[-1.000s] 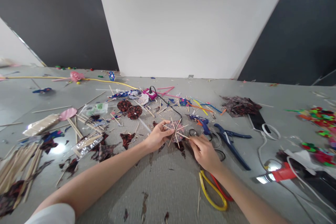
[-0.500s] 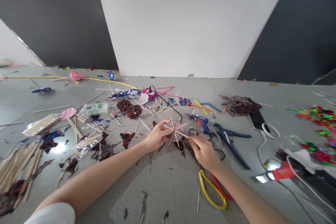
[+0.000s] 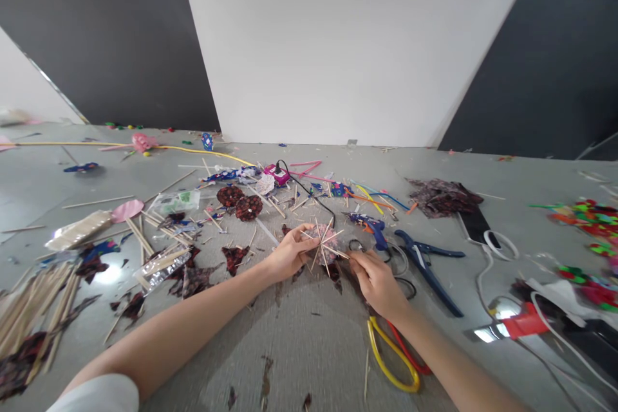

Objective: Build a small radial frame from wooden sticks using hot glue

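Left fingers (image 3: 309,245) grip spoked disc (image 3: 323,244) by edge; right fingers (image 3: 358,260) pinch stick (image 3: 338,253).

The sticks (image 3: 322,243) you hold look like bare, matt wood, and their disc (image 3: 330,232) like printed cloth. Your floor (image 3: 290,347) is smooth, with glossy patches of reflected light. To your left, the packet (image 3: 80,230) is clear, shiny plastic; to your right, the heap (image 3: 441,197) is crumpled matt cloth, the yellow handle (image 3: 409,388) smooth plastic. Facing you, the white panel (image 3: 357,51) looks flat and matt.
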A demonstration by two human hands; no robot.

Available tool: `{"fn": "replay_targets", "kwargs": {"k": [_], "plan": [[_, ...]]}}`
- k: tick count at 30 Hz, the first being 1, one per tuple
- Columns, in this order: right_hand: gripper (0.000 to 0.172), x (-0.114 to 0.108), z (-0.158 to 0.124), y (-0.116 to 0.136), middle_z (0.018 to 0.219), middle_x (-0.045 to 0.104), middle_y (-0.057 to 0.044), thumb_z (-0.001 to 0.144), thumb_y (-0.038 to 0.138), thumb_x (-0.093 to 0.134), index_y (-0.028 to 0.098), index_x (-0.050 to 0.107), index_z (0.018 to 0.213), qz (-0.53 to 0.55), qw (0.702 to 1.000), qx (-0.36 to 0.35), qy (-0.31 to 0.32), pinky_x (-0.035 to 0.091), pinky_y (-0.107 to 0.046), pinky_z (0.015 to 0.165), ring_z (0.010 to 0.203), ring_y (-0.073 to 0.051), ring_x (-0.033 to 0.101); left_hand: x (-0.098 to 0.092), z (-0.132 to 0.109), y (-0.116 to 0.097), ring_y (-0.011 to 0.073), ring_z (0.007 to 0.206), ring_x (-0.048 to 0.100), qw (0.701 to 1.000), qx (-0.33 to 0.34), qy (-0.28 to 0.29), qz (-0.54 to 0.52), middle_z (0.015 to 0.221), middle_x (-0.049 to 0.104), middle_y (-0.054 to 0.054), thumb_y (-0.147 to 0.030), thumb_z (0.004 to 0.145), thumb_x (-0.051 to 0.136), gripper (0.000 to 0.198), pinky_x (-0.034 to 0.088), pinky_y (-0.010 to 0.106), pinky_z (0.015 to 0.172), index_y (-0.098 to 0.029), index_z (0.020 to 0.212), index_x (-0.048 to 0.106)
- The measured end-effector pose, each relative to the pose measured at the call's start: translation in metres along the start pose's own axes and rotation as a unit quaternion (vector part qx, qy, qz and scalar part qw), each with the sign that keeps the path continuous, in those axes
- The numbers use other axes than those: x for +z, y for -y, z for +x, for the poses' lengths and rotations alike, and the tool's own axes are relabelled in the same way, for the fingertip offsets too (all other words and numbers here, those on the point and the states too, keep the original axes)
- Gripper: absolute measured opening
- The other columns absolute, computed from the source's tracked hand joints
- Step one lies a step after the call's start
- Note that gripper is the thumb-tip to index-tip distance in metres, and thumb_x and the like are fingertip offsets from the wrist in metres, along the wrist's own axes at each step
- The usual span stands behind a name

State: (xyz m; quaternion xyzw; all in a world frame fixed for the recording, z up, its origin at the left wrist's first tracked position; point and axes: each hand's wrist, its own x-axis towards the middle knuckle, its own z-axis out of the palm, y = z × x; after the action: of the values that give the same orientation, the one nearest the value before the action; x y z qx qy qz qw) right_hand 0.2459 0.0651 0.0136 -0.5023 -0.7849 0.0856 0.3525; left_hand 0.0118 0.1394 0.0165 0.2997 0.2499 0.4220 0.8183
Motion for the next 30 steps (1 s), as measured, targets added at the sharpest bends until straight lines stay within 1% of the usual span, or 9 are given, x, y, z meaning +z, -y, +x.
{"fn": "replay_targets", "kwargs": {"k": [5, 9, 15, 18, 22, 25, 30], "plan": [[0.025, -0.002, 0.001, 0.002, 0.088, 0.075, -0.005, 0.108, 0.026, 0.048, 0.024, 0.072, 0.105, 0.006, 1.0, 0.002, -0.001, 0.055, -0.035, 0.076, 0.08, -0.023, 0.069, -0.002, 0.001, 0.0, 0.0128, 0.067, 0.073, 1.0, 0.0, -0.008, 0.0, 0.084, 0.076, 0.002, -0.023, 0.069, 0.098, 0.051, 0.062, 0.021, 0.064, -0.015, 0.107, 0.065], [0.024, -0.001, 0.0, -0.001, 0.084, 0.073, -0.004, 0.108, 0.026, 0.048, 0.024, 0.071, 0.103, 0.021, 1.0, 0.017, 0.003, 0.054, -0.034, 0.073, 0.078, -0.023, 0.068, -0.004, 0.002, 0.002, 0.0134, 0.069, 0.073, 1.0, 0.002, 0.002, -0.002, 0.088, 0.076, 0.002, -0.022, 0.07, 0.098, 0.051, 0.064, 0.024, 0.066, -0.016, 0.107, 0.063], [0.024, 0.0, -0.001, -0.003, 0.085, 0.073, -0.004, 0.106, 0.021, 0.047, 0.024, 0.071, 0.103, 0.012, 1.0, 0.009, 0.02, 0.053, -0.034, 0.073, 0.08, -0.023, 0.066, -0.005, 0.001, 0.003, 0.0136, 0.068, 0.074, 1.0, 0.0, 0.001, -0.001, 0.088, 0.076, 0.002, -0.021, 0.07, 0.098, 0.051, 0.063, 0.023, 0.064, -0.017, 0.108, 0.064], [0.026, 0.0, 0.0, -0.004, 0.089, 0.075, -0.005, 0.104, 0.017, 0.047, 0.025, 0.072, 0.108, 0.008, 1.0, 0.006, 0.018, 0.055, -0.036, 0.074, 0.081, -0.024, 0.067, -0.005, 0.001, 0.003, 0.0138, 0.069, 0.074, 1.0, -0.004, 0.001, -0.001, 0.087, 0.076, 0.002, -0.022, 0.07, 0.097, 0.05, 0.062, 0.023, 0.065, -0.017, 0.108, 0.064], [0.037, 0.002, -0.001, -0.006, 0.092, 0.077, -0.005, 0.1, 0.011, 0.045, 0.028, 0.072, 0.117, 0.002, 1.0, -0.001, 0.014, 0.057, -0.038, 0.074, 0.082, -0.025, 0.069, -0.005, 0.001, 0.002, 0.0141, 0.069, 0.074, 1.0, -0.008, 0.004, 0.0, 0.086, 0.076, 0.002, -0.022, 0.071, 0.097, 0.049, 0.063, 0.024, 0.066, -0.016, 0.108, 0.065], [0.042, 0.002, -0.002, -0.007, 0.099, 0.079, -0.005, 0.098, 0.007, 0.046, 0.026, 0.072, 0.124, 0.002, 1.0, -0.017, 0.01, 0.058, -0.038, 0.078, 0.084, -0.025, 0.07, -0.005, 0.001, 0.002, 0.0143, 0.07, 0.074, 1.0, -0.011, 0.006, -0.002, 0.087, 0.076, 0.003, -0.02, 0.072, 0.096, 0.047, 0.063, 0.024, 0.067, -0.016, 0.107, 0.065], [0.039, 0.003, -0.002, -0.009, 0.101, 0.08, -0.005, 0.101, 0.01, 0.049, 0.027, 0.074, 0.127, 0.004, 1.0, -0.026, -0.01, 0.058, -0.036, 0.079, 0.085, -0.023, 0.072, -0.005, 0.002, 0.002, 0.0144, 0.071, 0.075, 1.0, -0.016, 0.012, -0.009, 0.09, 0.077, 0.004, -0.019, 0.073, 0.095, 0.046, 0.064, 0.024, 0.069, -0.015, 0.107, 0.064]]}}
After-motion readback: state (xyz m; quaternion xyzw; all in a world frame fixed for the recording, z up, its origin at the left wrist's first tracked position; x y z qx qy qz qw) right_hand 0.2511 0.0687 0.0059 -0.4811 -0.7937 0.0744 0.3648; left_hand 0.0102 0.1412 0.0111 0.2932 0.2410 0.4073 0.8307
